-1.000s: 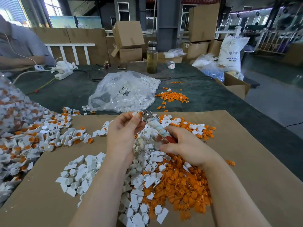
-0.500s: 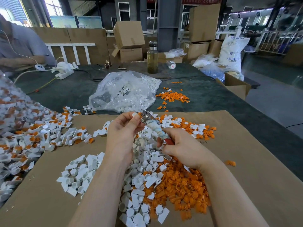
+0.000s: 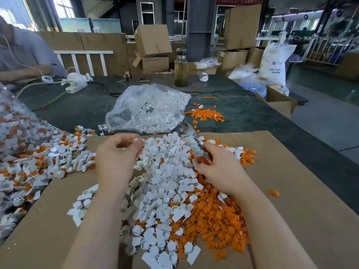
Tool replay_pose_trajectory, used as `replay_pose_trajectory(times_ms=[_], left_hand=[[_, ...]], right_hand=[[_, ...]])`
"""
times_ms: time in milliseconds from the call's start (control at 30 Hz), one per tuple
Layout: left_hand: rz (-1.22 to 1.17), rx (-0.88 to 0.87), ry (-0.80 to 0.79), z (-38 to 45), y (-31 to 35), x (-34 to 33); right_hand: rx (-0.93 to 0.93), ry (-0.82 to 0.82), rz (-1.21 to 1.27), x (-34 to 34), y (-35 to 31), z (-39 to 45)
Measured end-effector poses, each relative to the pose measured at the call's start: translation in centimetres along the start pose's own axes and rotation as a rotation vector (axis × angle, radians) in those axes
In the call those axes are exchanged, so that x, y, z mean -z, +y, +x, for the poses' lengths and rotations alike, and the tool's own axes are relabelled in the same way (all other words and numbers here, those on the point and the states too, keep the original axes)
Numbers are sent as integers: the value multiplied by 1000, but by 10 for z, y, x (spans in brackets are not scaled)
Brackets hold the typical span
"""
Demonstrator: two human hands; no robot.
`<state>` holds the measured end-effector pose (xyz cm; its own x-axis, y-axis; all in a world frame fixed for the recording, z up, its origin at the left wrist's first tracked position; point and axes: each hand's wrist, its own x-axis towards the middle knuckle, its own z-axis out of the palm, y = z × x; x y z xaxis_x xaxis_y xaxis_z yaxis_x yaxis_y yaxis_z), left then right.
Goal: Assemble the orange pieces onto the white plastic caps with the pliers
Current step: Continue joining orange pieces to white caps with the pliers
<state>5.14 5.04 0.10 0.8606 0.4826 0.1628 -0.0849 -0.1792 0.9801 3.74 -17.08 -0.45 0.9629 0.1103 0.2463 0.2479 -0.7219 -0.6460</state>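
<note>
Left grip (image 3: 118, 152) pinches a white cap (image 3: 135, 140); right grip (image 3: 219, 171) clasps upward-tilted pliers (image 3: 191, 140).

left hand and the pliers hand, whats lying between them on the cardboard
In the head view, loose white caps heaped on the cardboard sheet fill the stretch between the left hand and the right hand, which grips the pliers.

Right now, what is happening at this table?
A person is fitting small plastic parts together. The left hand pinches a small white plastic cap, while the right hand grips red-handled pliers, held apart from it. Loose white caps and orange pieces lie heaped on the brown cardboard sheet.
</note>
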Motion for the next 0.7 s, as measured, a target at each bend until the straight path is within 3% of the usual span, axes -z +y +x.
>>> replay_pose_trajectory(times_ms=[100,167,333,500,600,700], left_hand=[[571,-85,65,9,-14,17],[752,-71,70,14,-22,25],[929,57,11,17,-31,34],[1006,177,-47,18,-28,36],[1060,158,-51,17,-28,37],[1204,25,42,15,-25,31]], right_hand=[[-77,98,-74,0,7,3],[-137,143,-98,1,10,4],[-276,135,-134,4,19,5],[-362,21,-305,2,20,3],[-394,5,-359,1,18,3],[-410,17,-423,0,17,2]])
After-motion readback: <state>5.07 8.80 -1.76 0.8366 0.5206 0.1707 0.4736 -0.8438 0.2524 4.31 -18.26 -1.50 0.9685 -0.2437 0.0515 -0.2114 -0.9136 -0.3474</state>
